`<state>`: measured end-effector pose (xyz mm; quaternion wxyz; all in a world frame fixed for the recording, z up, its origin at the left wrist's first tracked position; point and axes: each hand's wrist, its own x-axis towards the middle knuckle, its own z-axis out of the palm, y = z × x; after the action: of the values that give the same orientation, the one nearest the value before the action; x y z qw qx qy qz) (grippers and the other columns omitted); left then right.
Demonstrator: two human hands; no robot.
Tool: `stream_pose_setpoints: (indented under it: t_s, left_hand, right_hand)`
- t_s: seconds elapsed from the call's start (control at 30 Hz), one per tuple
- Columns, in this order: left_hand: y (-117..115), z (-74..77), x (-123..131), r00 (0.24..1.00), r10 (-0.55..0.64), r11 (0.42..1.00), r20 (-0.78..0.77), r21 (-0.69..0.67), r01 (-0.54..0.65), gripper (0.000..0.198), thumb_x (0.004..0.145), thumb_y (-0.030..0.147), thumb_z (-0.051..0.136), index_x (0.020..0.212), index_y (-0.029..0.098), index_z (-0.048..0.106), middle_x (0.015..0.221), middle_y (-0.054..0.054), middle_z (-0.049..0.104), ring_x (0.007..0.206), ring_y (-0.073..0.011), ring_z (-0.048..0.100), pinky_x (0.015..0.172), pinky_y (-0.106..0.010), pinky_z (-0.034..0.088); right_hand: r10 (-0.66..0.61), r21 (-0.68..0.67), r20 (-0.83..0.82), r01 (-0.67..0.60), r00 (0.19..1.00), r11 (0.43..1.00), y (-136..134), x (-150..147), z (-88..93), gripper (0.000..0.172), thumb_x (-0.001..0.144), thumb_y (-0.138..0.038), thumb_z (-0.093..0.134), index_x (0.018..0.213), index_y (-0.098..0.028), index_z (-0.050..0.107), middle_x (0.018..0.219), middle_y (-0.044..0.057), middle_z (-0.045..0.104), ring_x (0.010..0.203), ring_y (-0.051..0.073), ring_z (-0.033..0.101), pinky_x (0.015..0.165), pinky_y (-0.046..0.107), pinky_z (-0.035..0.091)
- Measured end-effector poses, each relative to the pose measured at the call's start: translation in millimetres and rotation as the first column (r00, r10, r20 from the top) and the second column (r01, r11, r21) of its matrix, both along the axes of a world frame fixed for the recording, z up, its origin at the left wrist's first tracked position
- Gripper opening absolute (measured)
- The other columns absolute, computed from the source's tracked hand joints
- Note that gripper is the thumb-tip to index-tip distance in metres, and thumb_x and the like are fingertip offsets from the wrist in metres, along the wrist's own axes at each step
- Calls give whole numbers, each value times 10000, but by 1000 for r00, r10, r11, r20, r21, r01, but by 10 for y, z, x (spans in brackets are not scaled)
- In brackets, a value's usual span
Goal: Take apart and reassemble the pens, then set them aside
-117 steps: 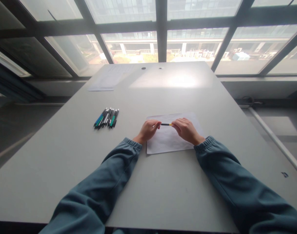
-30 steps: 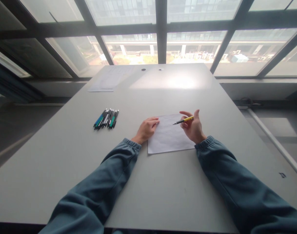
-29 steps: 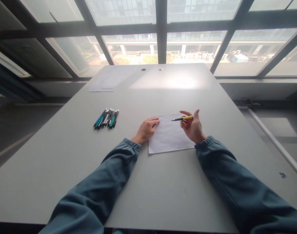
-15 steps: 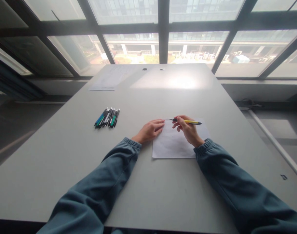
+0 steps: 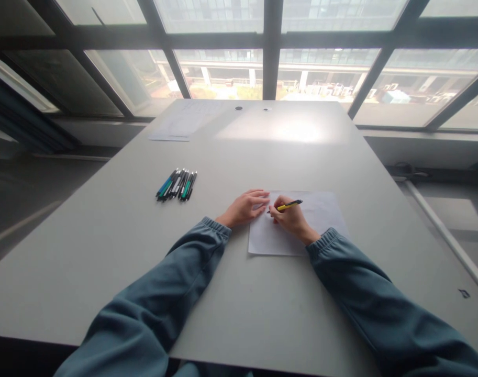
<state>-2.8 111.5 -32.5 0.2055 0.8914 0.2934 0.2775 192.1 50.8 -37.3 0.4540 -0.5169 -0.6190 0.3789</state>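
In the head view, the right hand [image 5: 291, 217] rests over a white sheet of paper [image 5: 272, 239], its fingers pinched together on a yellow pen [image 5: 289, 206] with a dark tip and a dark rear end. The pen slants, its tip down toward the left at the upper left part of the sheet and its rear end raised to the right; whether the tip touches the paper cannot be told. The left hand [image 5: 244, 208] lies palm down across the sheet's left edge, its fingers stretched out and slightly apart, just beside the pen tip and holding no object. Both arms wear blue-grey sleeves [image 5: 144, 293] with gathered cuffs. Well to the left of the sheet, a bunch of pens [image 5: 177, 185] in black, blue, green and silver lies side by side on the pale worktop [image 5: 223, 293]. Farther back at the left lie more papers [image 5: 174, 125], and large windows [image 5: 219, 76] stand beyond the far edge.
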Motion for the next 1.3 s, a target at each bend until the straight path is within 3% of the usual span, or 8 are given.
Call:
stream_pose_setpoints:
  t_s: [0.9,1.07,1.3]
  left_hand:
    - [-13,11,-4,998,9,1000,-67,20,-7,277,938,286,619,1174,229,752,1356,-80,672,1330,-255,568,1143,-456,472]
    - [-8,2,-10,998,9,1000,-64,17,-8,293,944,283,604,1196,240,746,1355,-76,671,1330,-252,567,1145,-449,468]
    - [-13,-5,-29,999,2,1000,-50,8,-1,296,947,280,608,1215,252,733,1373,-77,650,1320,-245,565,1148,-435,461]
  right_hand:
    - [15,26,39,-16,999,1000,0,5,32,273,829,-352,697,680,-215,515,499,-31,580,422,125,559,443,228,384]
    - [-54,-24,-172,51,984,998,0,27,73,329,828,-454,702,706,-207,522,537,-20,622,409,110,548,407,213,389]
    - [-244,-7,-461,272,853,962,41,125,105,328,831,-439,727,735,-212,511,475,-78,524,391,67,425,394,191,303]
